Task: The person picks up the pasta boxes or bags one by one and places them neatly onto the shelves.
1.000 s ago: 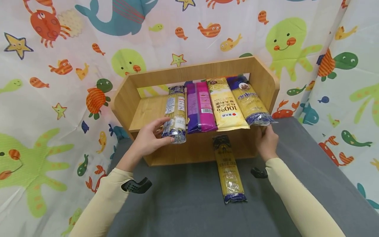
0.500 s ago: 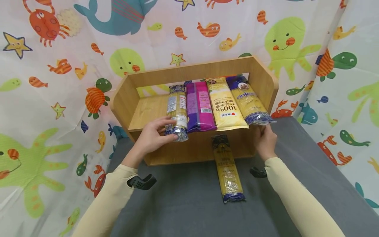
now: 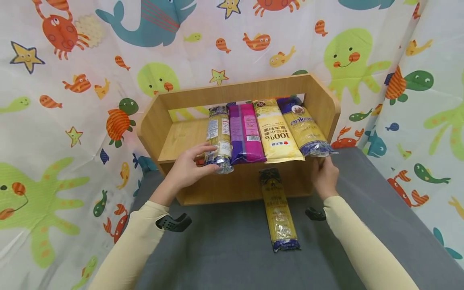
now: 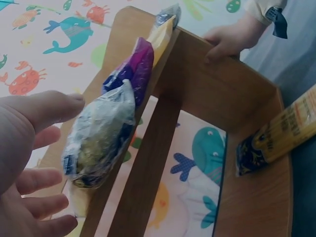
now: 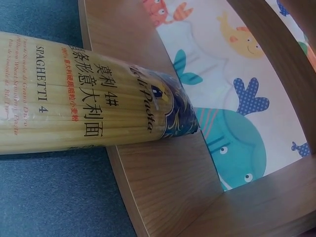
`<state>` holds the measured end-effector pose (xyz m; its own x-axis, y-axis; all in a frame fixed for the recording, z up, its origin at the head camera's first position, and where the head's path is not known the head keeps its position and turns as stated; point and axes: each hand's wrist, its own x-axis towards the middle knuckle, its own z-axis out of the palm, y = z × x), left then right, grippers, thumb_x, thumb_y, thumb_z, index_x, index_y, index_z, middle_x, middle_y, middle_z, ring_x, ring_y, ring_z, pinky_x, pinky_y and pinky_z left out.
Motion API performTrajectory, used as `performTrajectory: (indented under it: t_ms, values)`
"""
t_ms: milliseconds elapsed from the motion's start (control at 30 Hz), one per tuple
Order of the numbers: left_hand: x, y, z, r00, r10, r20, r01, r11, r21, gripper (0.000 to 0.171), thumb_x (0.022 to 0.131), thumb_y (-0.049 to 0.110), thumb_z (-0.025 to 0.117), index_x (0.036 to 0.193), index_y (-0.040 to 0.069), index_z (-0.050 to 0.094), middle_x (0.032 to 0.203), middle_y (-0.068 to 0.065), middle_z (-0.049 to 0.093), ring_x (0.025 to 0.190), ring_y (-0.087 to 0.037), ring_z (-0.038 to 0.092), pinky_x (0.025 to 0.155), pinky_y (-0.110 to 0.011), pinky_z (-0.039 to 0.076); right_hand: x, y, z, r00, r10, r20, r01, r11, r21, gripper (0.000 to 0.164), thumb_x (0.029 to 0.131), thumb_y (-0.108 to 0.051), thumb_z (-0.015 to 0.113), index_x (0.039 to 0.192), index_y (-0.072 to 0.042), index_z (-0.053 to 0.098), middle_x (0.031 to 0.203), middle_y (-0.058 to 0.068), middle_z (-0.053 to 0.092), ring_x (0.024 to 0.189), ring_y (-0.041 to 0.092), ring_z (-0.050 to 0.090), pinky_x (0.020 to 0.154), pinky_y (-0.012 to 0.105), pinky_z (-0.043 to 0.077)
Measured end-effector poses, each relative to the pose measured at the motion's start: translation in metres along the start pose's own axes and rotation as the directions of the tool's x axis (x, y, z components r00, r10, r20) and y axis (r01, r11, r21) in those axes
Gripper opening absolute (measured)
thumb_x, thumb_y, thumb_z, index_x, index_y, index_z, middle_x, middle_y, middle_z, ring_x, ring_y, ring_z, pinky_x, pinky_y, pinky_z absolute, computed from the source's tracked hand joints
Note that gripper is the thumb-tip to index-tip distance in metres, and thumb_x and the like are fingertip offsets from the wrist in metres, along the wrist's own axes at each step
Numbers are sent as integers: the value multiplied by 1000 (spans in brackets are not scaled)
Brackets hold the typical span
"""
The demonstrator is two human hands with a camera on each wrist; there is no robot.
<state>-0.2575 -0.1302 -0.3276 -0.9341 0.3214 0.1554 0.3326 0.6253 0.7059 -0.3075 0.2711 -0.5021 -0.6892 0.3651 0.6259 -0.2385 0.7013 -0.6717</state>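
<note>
My left hand (image 3: 186,167) is at the front end of a clear-wrapped spaghetti pack (image 3: 219,139) on the upper board of a wooden shelf (image 3: 235,92). In the left wrist view its fingers are spread and loosely bent, the thumb beside the crinkled pack end (image 4: 101,136); whether they touch is unclear. A purple-pink pack (image 3: 247,133), a pale yellow pack (image 3: 278,131) and a blue-topped yellow pasta pack (image 3: 304,127) lie alongside to the right. My right hand (image 3: 325,177) grips the shelf's right side panel, fingers curled round its edge in the left wrist view.
Another spaghetti pack (image 3: 280,213) lies below, its far end on the shelf's lower board, its near end over the grey cloth (image 3: 224,249). The right wrist view shows its label up close (image 5: 94,101). A patterned curtain (image 3: 203,56) hangs behind and at both sides.
The left hand and the spaghetti pack's front end have shifted slightly right, closer to the purple-pink pack. The right hand keeps its hold on the shelf panel. The head view tilts slightly.
</note>
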Motion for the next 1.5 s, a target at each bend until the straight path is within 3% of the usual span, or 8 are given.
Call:
performTrajectory:
  t_ms: [267,500,767,1033,1200,1333,1400,1500]
  values:
    - [-15,-8,-8,1000,13,10,-12,996,-92,59,91,20,77,145,13,56,159,-12,43,133,-38,57,105,-51,53,-4,4,2,1000,-15,-6,15,1000,0,18,99,-8,57,105,9,56,81,36,64,70,52,59,60,60,42]
    - [-53,-34,-10,999,3,-40,-7,995,-95,55,91,15,76,143,10,57,150,-13,55,137,-36,53,110,-56,48,0,0,1,999,-33,-8,33,999,-2,20,100,-9,54,104,10,55,81,36,63,69,51,58,60,61,40]
    - [-90,-87,3,988,-156,-15,151,973,-175,54,95,21,73,144,8,54,150,-18,55,132,-41,59,99,-52,57,8,-2,-2,996,-86,-28,86,996,-2,18,99,-8,56,102,10,54,73,31,58,62,47,53,56,55,36]
    - [-96,-117,40,960,-278,15,271,920,-283,58,96,24,72,147,9,50,147,-21,55,125,-39,64,99,-45,58,0,-3,-1,1000,-11,7,11,1000,0,19,100,-9,55,104,9,55,82,36,63,71,54,58,64,63,40]
    - [-91,-113,60,958,-282,50,276,860,-428,54,98,16,69,147,7,50,145,-23,56,121,-36,67,94,-41,60,-4,-2,1,999,9,33,-9,1000,-7,19,101,-11,55,103,7,55,82,35,64,72,53,59,62,60,41]
    - [-76,-87,61,964,-266,21,234,804,-546,55,99,15,67,150,10,47,147,-20,56,120,-29,67,91,-36,61,-4,0,1,1000,-16,12,16,1000,-1,18,100,-9,57,103,8,55,80,34,63,68,50,56,60,58,39]
    - [-66,-68,57,969,-242,-53,170,805,-568,59,97,11,68,151,10,44,146,-20,56,120,-27,67,88,-30,61,-3,1,1,1000,-28,-5,28,1000,-1,17,99,-8,57,102,8,55,79,34,62,68,51,56,60,58,38]
    - [-50,-42,46,965,-184,-187,54,837,-545,64,95,4,68,153,8,41,146,-21,55,121,-31,64,85,-22,59,-1,1,0,999,-32,-10,32,999,-4,17,99,-8,57,102,8,55,79,33,62,68,50,55,60,57,38]
